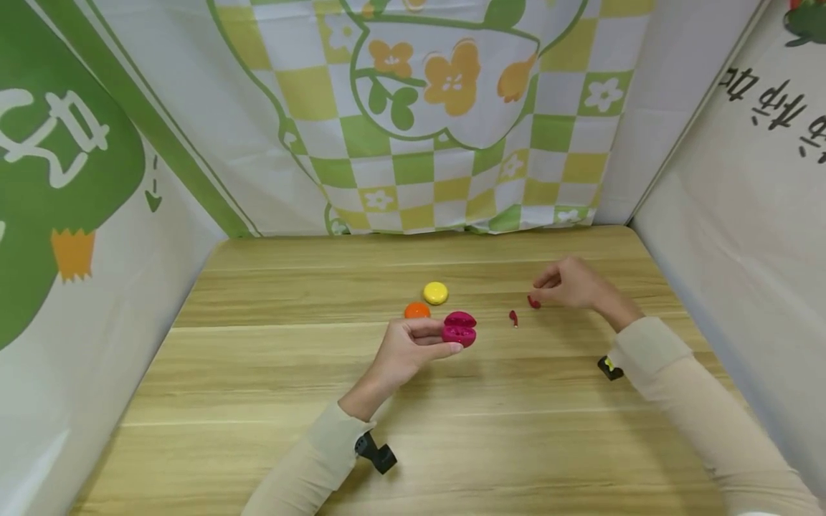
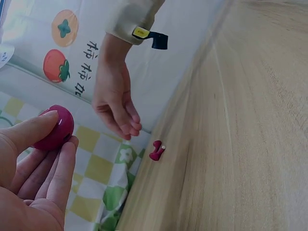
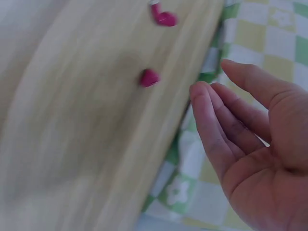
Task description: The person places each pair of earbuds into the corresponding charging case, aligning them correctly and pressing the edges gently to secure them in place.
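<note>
Magenta case (image 1: 459, 329) in left hand (image 1: 410, 350); right hand (image 1: 571, 284) apart.

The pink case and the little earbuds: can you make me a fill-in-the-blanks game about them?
1. The left hand holds the pink case, whose lid is ____.
2. ____ pink earbuds lie on the table.
3. The right hand is nearest the earbud and holds ____.
4. Beside the orange case sits a ____ one.

Missing words: open; two; nothing; yellow
</note>
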Available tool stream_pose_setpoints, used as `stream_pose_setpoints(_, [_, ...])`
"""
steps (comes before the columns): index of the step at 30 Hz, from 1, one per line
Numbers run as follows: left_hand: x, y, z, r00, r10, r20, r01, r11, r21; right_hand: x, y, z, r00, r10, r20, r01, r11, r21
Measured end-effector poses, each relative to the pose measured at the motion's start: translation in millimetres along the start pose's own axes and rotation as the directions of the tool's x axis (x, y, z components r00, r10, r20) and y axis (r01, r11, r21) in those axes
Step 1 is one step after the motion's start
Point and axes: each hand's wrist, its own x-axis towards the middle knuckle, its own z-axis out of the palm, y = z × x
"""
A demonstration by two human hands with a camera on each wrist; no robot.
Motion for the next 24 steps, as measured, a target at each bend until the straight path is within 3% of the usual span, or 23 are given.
stream_pose_setpoints(7, [0.2,-1.9,0.2,1.000,0.001,0.003,-0.001,1.000,0.012,5.1,28.6,21.1,0.997,-0.067,-0.037,0.067,0.998,-0.003])
stream_pose_setpoints(24, [-0.1,-1.4,-2.4,1.000,-0.025,0.001,0.025,1.000,0.013,9.7,45.3,43.7,0.988,-0.122,-0.089,0.111,0.986,-0.128])
